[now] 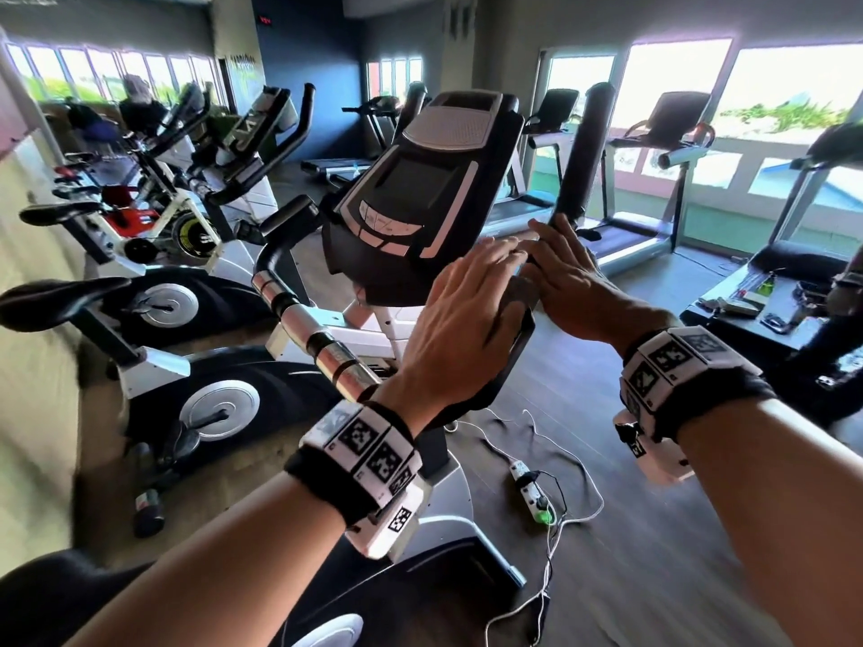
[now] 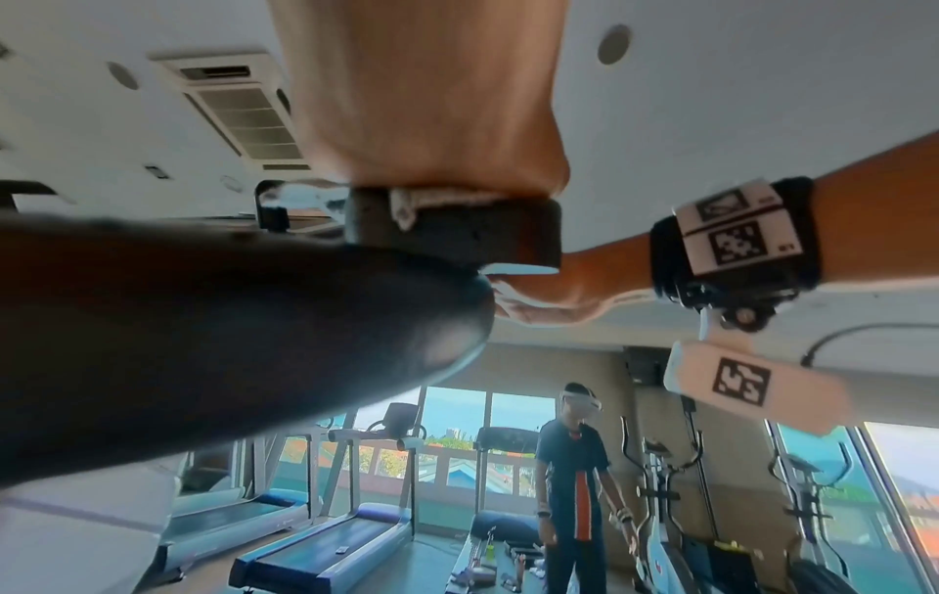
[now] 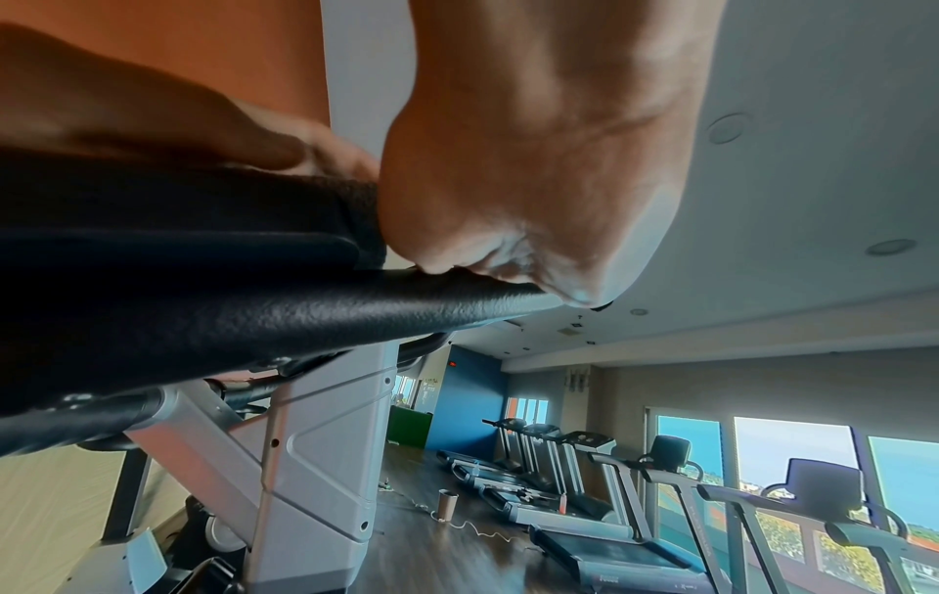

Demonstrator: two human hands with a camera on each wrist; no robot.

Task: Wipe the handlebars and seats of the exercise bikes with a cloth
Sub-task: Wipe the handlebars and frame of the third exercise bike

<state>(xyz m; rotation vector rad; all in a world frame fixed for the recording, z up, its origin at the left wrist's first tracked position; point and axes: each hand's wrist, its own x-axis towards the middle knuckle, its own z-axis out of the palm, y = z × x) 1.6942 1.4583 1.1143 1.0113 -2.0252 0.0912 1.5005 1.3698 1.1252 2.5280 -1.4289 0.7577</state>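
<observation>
**A:** Where's the cloth?

**B:** The grey cloth (image 1: pixel 522 291) lies on the right handlebar (image 1: pixel 581 151) of the nearest exercise bike (image 1: pixel 420 189), just below the console (image 1: pixel 422 179). The left hand (image 1: pixel 460 305) lies flat on it, fingers straight and close together, pressing it onto the dark grip. From the left wrist camera the cloth (image 2: pixel 457 229) shows as a folded grey pad sandwiched between the palm (image 2: pixel 432 100) and the black padded bar (image 2: pixel 228 321).

**A:** And the other one?

**B:** The right hand (image 1: pixel 572 282) sits just beside the left, fingertips touching, on the same bar where it turns upward. Its fingers are extended along the bar rather than wrapped round it. In the right wrist view the heel of that hand (image 3: pixel 533 160) rests on the textured black grip (image 3: pixel 305 317), and the cloth's dark edge (image 3: pixel 356 213) butts against it (whether any finger pinches the cloth there, I cannot tell).

**A:** What else is around?

**B:** The bike's left handlebar (image 1: pixel 303 315), with its chrome sensor bands, is bare. More bikes (image 1: pixel 187 254) stand in a row to the left, treadmills (image 1: pixel 621 226) along the windows. A power strip (image 1: pixel 532 492) with white cables lies on the wooden floor (image 1: pixel 630 530), and a dark tabletop (image 1: pixel 747 315) at right carries small clutter. Another person (image 2: pixel 579 482) stands by the treadmills in the left wrist view.
</observation>
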